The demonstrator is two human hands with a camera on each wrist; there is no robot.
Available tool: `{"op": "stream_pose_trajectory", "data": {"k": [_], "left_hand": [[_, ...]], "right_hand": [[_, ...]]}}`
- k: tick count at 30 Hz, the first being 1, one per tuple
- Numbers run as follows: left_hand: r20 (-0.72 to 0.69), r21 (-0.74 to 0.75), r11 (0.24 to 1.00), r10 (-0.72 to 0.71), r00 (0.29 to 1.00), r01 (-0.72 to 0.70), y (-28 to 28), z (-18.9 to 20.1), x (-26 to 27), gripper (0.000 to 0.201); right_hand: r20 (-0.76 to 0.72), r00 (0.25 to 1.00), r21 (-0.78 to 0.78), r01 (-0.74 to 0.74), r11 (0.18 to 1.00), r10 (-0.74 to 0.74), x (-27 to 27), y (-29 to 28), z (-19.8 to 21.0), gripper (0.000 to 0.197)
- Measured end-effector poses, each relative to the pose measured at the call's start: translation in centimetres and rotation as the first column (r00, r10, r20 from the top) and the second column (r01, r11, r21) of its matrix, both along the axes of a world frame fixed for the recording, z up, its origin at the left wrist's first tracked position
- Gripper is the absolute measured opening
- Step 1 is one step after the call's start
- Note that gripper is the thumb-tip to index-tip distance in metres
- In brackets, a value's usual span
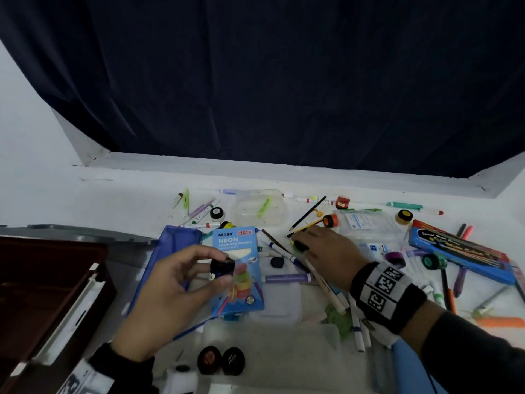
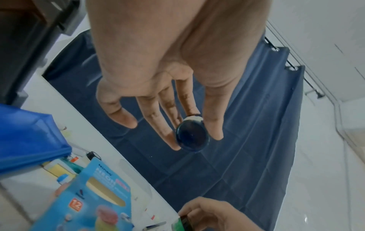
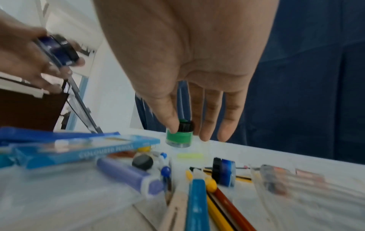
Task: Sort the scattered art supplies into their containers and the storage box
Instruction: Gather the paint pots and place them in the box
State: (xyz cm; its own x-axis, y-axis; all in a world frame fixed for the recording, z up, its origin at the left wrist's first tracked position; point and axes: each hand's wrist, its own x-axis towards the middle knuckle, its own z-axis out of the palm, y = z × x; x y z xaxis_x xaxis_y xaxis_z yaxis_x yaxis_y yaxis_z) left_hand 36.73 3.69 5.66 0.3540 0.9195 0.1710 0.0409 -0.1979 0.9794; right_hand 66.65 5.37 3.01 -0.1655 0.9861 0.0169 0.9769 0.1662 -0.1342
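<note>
Paint pots seem to be getting gathered two at once: left hand [image 1: 173, 291] is pinching a blue paint pot [image 1: 222, 267] above the pencil box [image 1: 237, 268], while right hand [image 1: 326, 251] is closing fingertips on a green paint pot [image 3: 178, 136] standing on the counter [image 1: 127, 200].

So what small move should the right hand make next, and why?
Probably lift the green paint pot off the table. The right hand already pinches it, while the left hand holds a blue paint pot, so both can go into storage together.
</note>
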Motion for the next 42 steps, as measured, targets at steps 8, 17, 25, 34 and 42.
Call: {"op": "stream_pose_trajectory", "data": {"k": [8, 17, 25, 34, 42], "left_hand": [[0.189, -0.161, 0.987, 0.005, 0.982, 0.026, -1.3, 0.4, 0.3, 0.038], [-0.409, 0.093, 0.978, -0.133, 0.903, 0.186, -4.5, -3.4, 1.1, 0.040], [-0.675, 0.201, 0.890, -0.177, 0.717, 0.409, -4.8, -5.3, 2.0, 0.037], [-0.728, 0.170, 0.861, -0.217, 0.650, 0.479, -4.3, -5.7, 1.8, 0.040], [-0.811, 0.135, 0.816, -0.235, 0.536, 0.562, -3.9, -6.0, 1.6, 0.041]], "right_hand": [[-0.358, 0.929, 0.176, -0.027, 0.984, 0.090, -2.7, -6.2, 2.2, 0.029], [-0.291, 0.952, -0.086, -0.121, 0.989, 0.091, -5.4, -12.3, 1.0, 0.025], [-0.214, 0.970, -0.171, -0.154, 0.973, 0.116, -6.3, -13.1, 0.0, 0.025], [-0.256, 0.958, -0.240, -0.193, 0.951, 0.130, -6.1, -12.8, -0.4, 0.028], [-0.350, 0.932, -0.237, -0.182, 0.954, 0.091, -6.5, -12.8, -0.6, 0.029]]}}
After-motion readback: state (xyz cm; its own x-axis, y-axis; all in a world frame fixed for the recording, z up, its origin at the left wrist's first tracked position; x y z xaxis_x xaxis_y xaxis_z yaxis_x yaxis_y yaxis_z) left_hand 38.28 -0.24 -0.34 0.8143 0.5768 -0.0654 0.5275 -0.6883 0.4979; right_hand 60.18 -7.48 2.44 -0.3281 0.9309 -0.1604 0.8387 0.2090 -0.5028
